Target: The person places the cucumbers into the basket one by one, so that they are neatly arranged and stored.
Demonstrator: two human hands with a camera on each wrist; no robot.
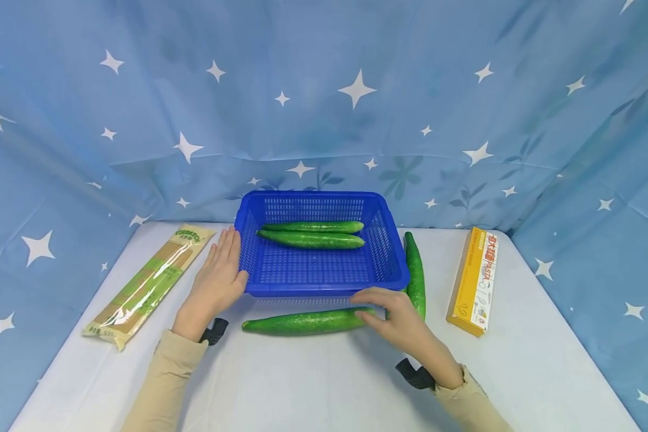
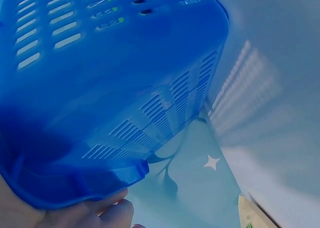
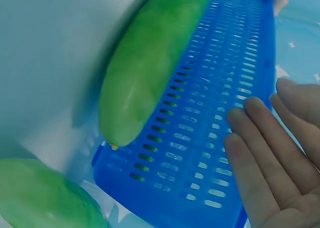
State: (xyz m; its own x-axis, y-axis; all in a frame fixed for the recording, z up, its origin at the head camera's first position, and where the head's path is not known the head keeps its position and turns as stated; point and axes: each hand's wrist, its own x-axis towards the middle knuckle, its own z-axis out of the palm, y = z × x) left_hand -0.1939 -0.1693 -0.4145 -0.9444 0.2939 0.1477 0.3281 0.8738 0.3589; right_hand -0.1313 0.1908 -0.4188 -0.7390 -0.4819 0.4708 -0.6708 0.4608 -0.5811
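A blue plastic basket (image 1: 308, 288) stands at the middle of the table with two cucumbers (image 1: 313, 240) lying inside it. My left hand (image 1: 218, 270) is at the basket's left side, fingers straight along the rim; in the left wrist view the rim (image 2: 107, 180) partly covers that hand. Another cucumber (image 1: 302, 323) lies crosswise in front of the basket. Over its right end, by the basket's front right corner, is my right hand (image 1: 394, 315), its fingers loosely extended and holding nothing. One more cucumber (image 1: 416, 276) lies along the basket's right side, partly hidden by the right hand.
To the left lies a flat pack of noodles (image 1: 151, 282) in a clear and green wrapper. A yellow and white pasta box (image 1: 472, 282) lies on the right. Behind the white table (image 1: 291, 384) hangs a blue curtain (image 1: 302, 132) with white stars.
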